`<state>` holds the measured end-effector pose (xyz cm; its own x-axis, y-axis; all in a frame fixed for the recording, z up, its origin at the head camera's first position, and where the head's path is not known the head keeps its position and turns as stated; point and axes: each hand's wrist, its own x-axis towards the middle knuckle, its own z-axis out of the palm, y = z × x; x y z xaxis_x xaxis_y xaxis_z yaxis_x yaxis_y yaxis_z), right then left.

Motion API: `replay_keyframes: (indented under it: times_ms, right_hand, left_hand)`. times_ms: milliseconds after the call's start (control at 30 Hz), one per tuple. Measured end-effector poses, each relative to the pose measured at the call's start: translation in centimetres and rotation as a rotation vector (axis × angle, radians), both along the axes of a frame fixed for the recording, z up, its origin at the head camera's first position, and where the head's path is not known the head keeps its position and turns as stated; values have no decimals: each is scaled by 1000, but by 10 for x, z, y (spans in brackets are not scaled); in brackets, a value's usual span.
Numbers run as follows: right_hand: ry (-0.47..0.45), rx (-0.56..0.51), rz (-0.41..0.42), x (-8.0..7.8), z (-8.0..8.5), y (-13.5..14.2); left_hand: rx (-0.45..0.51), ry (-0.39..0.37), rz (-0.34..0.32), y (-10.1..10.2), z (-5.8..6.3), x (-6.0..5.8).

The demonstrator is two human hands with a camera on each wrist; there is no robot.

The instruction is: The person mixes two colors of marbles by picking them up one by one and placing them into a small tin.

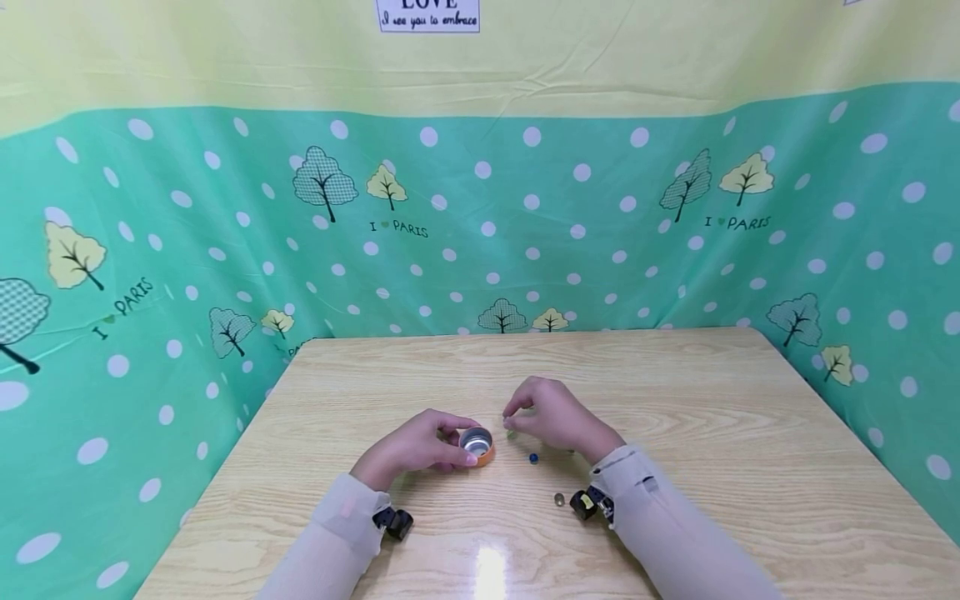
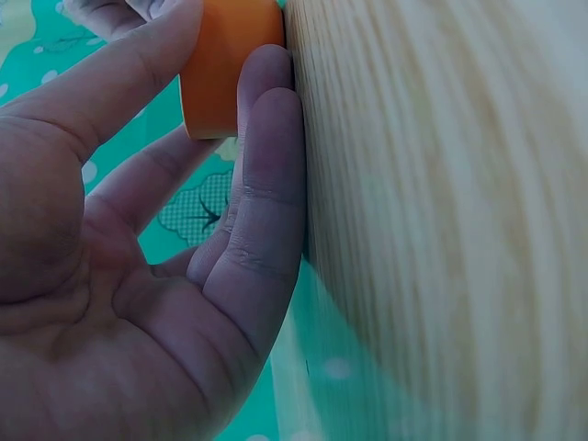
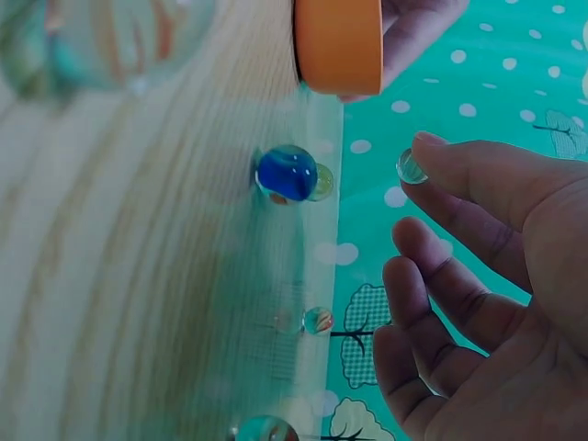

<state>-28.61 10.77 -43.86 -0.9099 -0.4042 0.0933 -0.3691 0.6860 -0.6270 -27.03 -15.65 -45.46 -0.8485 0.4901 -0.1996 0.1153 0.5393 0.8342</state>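
My left hand [image 1: 420,450] holds a small round orange tin [image 1: 484,457] between thumb and fingers, its silvery inside facing up. In the left wrist view the tin's orange side [image 2: 225,69] stands close at the wooden tabletop, with the lower fingers curled beside it. My right hand [image 1: 553,414] is just right of the tin and pinches a clear glass marble [image 3: 411,166] between thumb and index finger, above the table. Its other fingers are loosely bent. Near it on the table lies a blue marble [image 1: 533,458], with a yellowish-green marble [image 3: 324,182] partly hidden behind it in the right wrist view.
More marbles lie about: a dark one [image 1: 558,499] by the right wrist, a small striped one [image 3: 318,320], and a teal one [image 3: 265,429]. The wooden table [image 1: 360,375] ends at a green dotted curtain [image 1: 450,225] behind and at both sides.
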Motion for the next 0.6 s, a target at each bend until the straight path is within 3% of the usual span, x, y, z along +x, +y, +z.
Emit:
replay_keyframes:
  times_ms: [600]
  right_hand:
    - [2,-18,64,5,-4,-9]
  left_hand:
    - [-5,6,-14,-1,0,-1]
